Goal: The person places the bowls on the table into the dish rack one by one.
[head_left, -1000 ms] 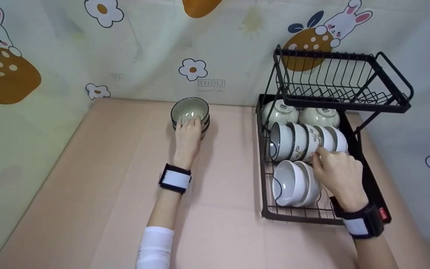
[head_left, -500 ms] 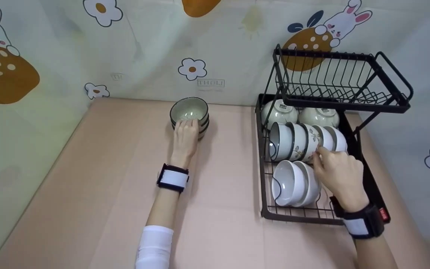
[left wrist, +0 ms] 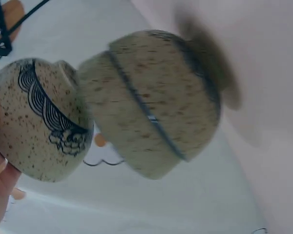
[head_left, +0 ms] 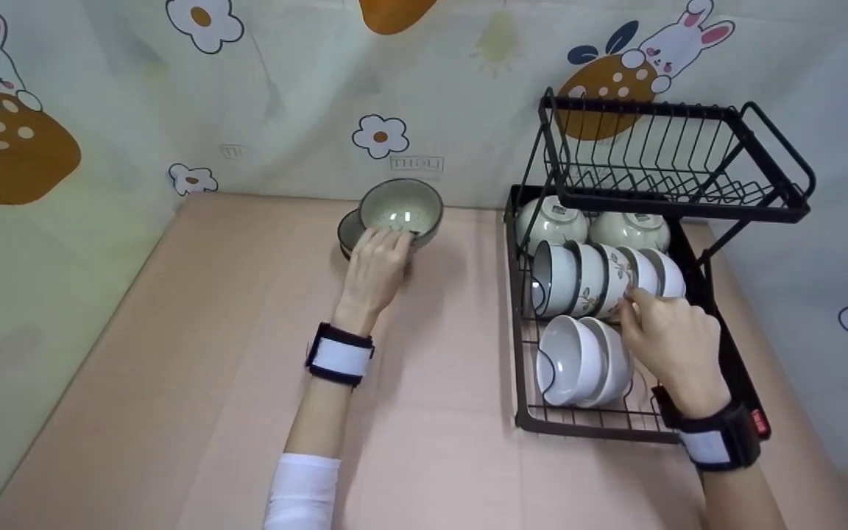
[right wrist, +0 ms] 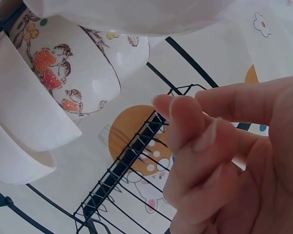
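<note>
My left hand (head_left: 376, 269) grips the near rim of a speckled bowl (head_left: 402, 205) with a dark edge. In the left wrist view this bowl (left wrist: 49, 117) shows a blue wave pattern, and it is tilted and apart from the stack. Two nested speckled bowls (left wrist: 156, 97) stand beside it; in the head view the upper one (head_left: 350, 232) is partly hidden by the held bowl. My right hand (head_left: 670, 338) hovers over the right part of the dish rack near the bowls. Its fingers (right wrist: 200, 141) are loosely curled and hold nothing.
A black two-tier dish rack (head_left: 523, 397) stands on the right. Its lower tier carries white bowls (head_left: 571, 361), a row of floral bowls (head_left: 589, 280) and two upturned bowls (head_left: 553, 221). The upper tier (head_left: 682, 206) overhangs the back. A patterned cloth (head_left: 284, 96) hangs behind the table.
My left hand has lifted the top bowl off the stack and moved it a little to the right, uncovering the bowls beneath. The right hand has stayed almost still.
</note>
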A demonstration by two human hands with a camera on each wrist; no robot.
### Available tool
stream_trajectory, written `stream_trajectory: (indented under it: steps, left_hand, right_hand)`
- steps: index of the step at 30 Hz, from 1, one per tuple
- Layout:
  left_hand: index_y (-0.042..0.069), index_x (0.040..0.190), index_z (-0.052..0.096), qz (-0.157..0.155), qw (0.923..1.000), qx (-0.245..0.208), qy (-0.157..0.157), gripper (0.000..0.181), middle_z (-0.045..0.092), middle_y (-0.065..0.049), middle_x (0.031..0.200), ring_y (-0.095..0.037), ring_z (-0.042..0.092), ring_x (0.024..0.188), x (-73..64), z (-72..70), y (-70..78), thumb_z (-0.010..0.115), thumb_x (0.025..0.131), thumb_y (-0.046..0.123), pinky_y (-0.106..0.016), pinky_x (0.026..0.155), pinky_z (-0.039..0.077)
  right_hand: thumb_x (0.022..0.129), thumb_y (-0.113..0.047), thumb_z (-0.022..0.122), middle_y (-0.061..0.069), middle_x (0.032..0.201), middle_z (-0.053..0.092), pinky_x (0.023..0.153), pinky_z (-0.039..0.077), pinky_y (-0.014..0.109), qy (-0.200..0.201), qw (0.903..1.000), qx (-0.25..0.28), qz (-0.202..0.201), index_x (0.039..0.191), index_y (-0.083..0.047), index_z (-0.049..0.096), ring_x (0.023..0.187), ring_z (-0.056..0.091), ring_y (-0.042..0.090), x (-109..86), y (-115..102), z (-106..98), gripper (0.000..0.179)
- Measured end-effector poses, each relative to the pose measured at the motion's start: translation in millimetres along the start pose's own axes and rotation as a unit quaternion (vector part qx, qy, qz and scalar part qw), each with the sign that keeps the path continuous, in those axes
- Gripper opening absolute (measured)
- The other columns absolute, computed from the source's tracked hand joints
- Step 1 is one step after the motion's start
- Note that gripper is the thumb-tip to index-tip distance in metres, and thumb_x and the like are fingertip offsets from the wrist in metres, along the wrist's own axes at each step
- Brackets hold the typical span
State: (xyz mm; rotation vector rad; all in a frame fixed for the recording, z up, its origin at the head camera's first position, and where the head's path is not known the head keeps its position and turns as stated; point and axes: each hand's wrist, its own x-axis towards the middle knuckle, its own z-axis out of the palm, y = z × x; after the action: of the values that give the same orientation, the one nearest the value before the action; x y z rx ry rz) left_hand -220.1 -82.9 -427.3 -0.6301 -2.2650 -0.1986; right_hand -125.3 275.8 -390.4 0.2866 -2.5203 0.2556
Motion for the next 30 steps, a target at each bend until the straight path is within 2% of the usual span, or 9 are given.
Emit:
stream_trajectory:
  steps: [3,7,14,18,21,26,30]
  left_hand:
    - [0.000,0.097,0.070,0.052,0.9984,-0.023,0.005,0.012,0.078,-0.013,0.092,-0.026,0.074,0.087,5.5,-6.2,10.7,0.074,0.088,0.008,-0.038,0.088,0.059]
    - [0.003,0.094,0.070,0.116,0.9921,-0.045,0.015,0.013,0.078,-0.009,0.090,-0.021,0.073,0.084,11.3,-10.6,27.9,0.076,0.086,0.012,-0.033,0.086,0.060]
    - [0.007,0.093,0.071,0.228,0.9721,-0.034,0.040,0.014,0.079,-0.004,0.093,-0.014,0.074,0.086,15.3,-11.1,61.2,0.081,0.084,0.013,-0.026,0.089,0.059]
    - [0.011,0.092,0.072,0.287,0.9556,-0.014,0.067,0.011,0.078,0.000,0.092,-0.011,0.073,0.088,14.3,-10.4,79.5,0.080,0.086,0.013,-0.023,0.090,0.059]
    - [0.015,0.092,0.071,0.324,0.9404,0.002,0.103,0.010,0.078,0.003,0.091,-0.008,0.072,0.088,13.2,-9.9,92.7,0.080,0.088,0.016,-0.023,0.093,0.058]
    - [0.017,0.091,0.071,0.371,0.9154,-0.004,0.155,0.009,0.075,0.007,0.087,-0.006,0.071,0.086,11.8,-9.6,111.7,0.079,0.090,0.020,-0.022,0.094,0.056]
    - [0.016,0.090,0.071,0.407,0.8962,-0.018,0.175,0.005,0.075,0.007,0.087,-0.006,0.070,0.085,9.9,-7.9,122.0,0.074,0.094,0.018,-0.022,0.093,0.057]
  right_hand:
    - [0.093,-0.010,0.065,0.010,0.047,0.045,0.033,0.031,0.046,-0.001,1.0000,0.005,0.006,0.088,0.000,0.072,0.038,0.041,0.031,0.7,-0.6,-1.6,0.013]
    - [0.095,-0.011,0.066,0.013,0.051,0.056,0.034,0.033,0.045,0.001,0.9997,0.018,0.017,0.094,0.001,0.075,0.039,0.045,0.032,1.8,-2.1,-4.4,0.015]
    - [0.097,-0.014,0.065,0.013,0.055,0.064,0.037,0.038,0.048,0.031,0.9982,0.047,0.022,0.093,0.004,0.075,0.042,0.055,0.034,1.6,-8.2,-10.1,0.021]
    - [0.097,-0.013,0.066,0.013,0.059,0.068,0.042,0.043,0.045,0.051,0.9945,0.088,0.024,0.095,0.006,0.075,0.046,0.059,0.030,0.3,-14.2,-13.2,0.021]
    - [0.096,-0.012,0.068,0.012,0.062,0.069,0.044,0.044,0.033,0.050,0.9917,0.115,0.027,0.097,0.007,0.075,0.047,0.059,0.022,-0.7,-18.5,-15.9,0.020]
    - [0.096,-0.011,0.070,0.008,0.061,0.068,0.045,0.036,0.011,0.025,0.9872,0.153,0.036,0.102,0.009,0.074,0.048,0.048,0.000,-2.3,-22.2,-21.6,0.021]
    - [0.094,-0.011,0.072,0.003,0.056,0.062,0.043,0.031,0.011,0.018,0.9858,0.164,0.032,0.105,0.010,0.074,0.048,0.038,-0.007,-3.3,-21.8,-24.4,0.024]
